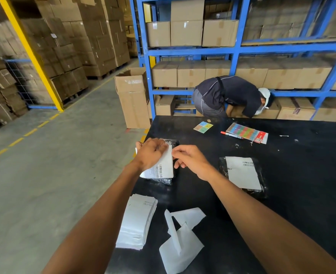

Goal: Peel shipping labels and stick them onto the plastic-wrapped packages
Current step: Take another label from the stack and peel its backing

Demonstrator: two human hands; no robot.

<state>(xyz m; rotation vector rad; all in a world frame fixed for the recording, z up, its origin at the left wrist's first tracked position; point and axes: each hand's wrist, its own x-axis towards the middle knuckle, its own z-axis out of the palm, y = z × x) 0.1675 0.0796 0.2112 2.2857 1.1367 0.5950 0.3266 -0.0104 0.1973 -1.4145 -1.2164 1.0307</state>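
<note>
At the near-left corner of a black table (pixel 281 175), a worker's left hand (pixel 150 153) presses flat, fingers spread, on a white shipping label (pixel 164 165) lying on a black plastic-wrapped package (pixel 163 179), while the right hand (pixel 190 160), fingers curled, pinches the label's right edge. The label's long axis runs away from the worker, barcode end nearest. If the right edge drops before it is squared up, the label could go on skewed or creased over the slick wrap. A second package (pixel 244 175), already labelled, lies well to the right; a stack of unpeeled labels (pixel 137 222) and discarded backing paper (pixel 181 242) lie nearer.
</note>
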